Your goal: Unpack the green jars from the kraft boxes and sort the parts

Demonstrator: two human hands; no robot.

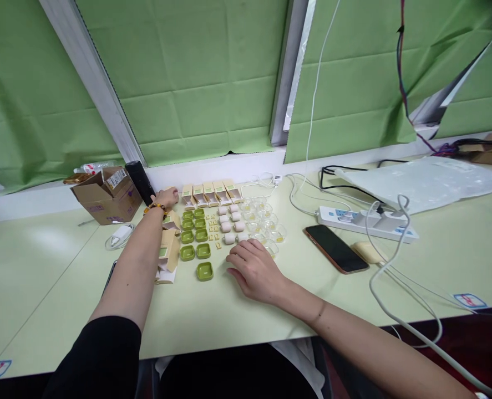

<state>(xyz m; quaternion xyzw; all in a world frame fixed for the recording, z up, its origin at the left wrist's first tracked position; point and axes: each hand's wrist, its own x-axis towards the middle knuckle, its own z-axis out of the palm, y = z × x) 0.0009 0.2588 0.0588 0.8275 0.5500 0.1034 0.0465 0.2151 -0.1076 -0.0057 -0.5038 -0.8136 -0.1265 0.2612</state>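
Observation:
My left hand (165,197) reaches far across the table, its fingers curled at the left end of a row of small beige boxes (209,193); what it grips I cannot make out. My right hand (254,270) lies flat on the table with fingers spread, just in front of several small white cases (230,225) and clear plastic trays (266,219). Several green square cases (196,238) stand in rows between my arms, one green case (204,271) apart at the front. More beige boxes (168,249) lie beside my left forearm.
An open cardboard box (106,195) and a black cylinder (140,181) stand at the back left. A white charger (120,235) lies near them. A phone (336,249), power strip (364,220), cables (389,277) and plastic bag (424,180) occupy the right side.

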